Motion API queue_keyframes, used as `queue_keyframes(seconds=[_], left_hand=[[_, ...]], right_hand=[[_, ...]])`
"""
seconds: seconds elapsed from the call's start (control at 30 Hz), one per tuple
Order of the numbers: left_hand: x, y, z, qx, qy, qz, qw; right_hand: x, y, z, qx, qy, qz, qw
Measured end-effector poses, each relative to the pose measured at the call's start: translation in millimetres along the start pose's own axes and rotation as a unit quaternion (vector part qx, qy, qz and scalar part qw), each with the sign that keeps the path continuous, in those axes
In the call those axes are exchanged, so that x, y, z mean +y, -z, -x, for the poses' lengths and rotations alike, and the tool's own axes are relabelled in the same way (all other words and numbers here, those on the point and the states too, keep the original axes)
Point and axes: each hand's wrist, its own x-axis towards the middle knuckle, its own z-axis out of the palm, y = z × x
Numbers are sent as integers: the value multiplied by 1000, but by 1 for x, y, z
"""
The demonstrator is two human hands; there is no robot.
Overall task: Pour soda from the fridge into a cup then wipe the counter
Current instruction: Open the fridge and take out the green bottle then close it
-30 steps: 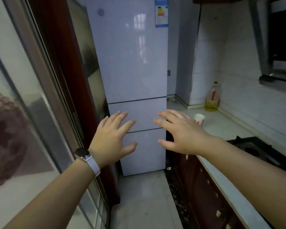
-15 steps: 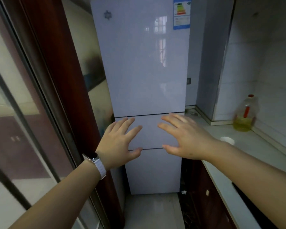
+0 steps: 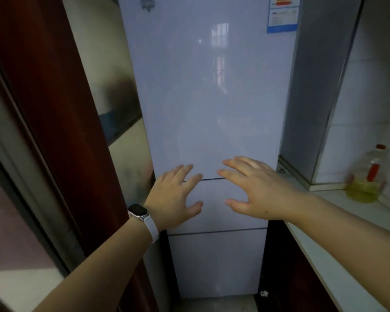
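**Hands before closed fridge – kitchen corner**

Hidden or unclear: top of the fridge (image 3: 212, 97) cut off by the frame, along with most of the energy label (image 3: 283, 15) at its upper right; print on the label unreadable. All three fridge doors shut, so the contents, soda included, cannot be seen. No cup in view. Oil bottle (image 3: 367, 176) at far right blurred; red cap, yellow liquid low in it. Glass panel at left shows only murky reflections.

Hands: left hand (image 3: 175, 197) and right hand (image 3: 257, 188) both raised in front of the fridge, fingers spread wide, palms facing the doors, nothing held. Whether the fingertips touch the door surface cannot be told. Fingertips lie about the seam between upper and middle doors. Watch (image 3: 138, 210) with pale strap on the left wrist.

Surroundings: pale counter (image 3: 324, 255) running along the right, oil bottle standing at its far end near the tiled wall (image 3: 369, 97); grey column (image 3: 313, 86) between fridge and wall; dark red door frame (image 3: 54, 109) just left of the fridge; dark cabinet fronts under the counter
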Motion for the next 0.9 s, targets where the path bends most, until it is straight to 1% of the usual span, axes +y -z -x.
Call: queue_keyframes(seconds=[0.1,0.2,0.27,0.33,0.4,0.5,0.53,0.57,0.6,0.63,0.7,0.8,0.83,0.9], left_hand=[[-38,-23,-24,-5,46,59,997],[-70,-46,-43,6,90,111,990],[-86,-59,-54,4,137,162,977],[-94,-71,-65,3,179,216,960],[-103,-80,-78,26,215,260,941],[-121,-91,-100,79,287,316,901],[-128,-92,-108,96,326,343,876],[-133,-91,-116,118,364,383,841],[-140,-90,-123,139,395,417,807],[-149,-89,-131,162,415,436,782],[-164,-84,-147,176,443,445,758],[-186,-84,-168,169,482,472,718],[-192,-86,-172,164,483,483,712],[-200,-93,-178,151,475,493,713]], right_hand=[[8,-11,-45,12,3,-2,1000],[9,-25,-82,15,0,-6,1000],[9,-36,-102,19,5,-18,1000],[12,-46,-116,4,6,-24,1000],[19,-53,-130,3,6,-29,1000],[29,-59,-151,13,10,-46,999],[33,-62,-159,15,18,-46,999],[36,-64,-167,14,28,-45,998],[39,-66,-174,15,35,-48,998],[41,-67,-181,18,42,-50,998],[46,-67,-195,28,60,-46,997],[54,-70,-212,38,69,-51,996],[57,-71,-217,39,71,-53,995],[62,-74,-223,49,77,-49,995]])
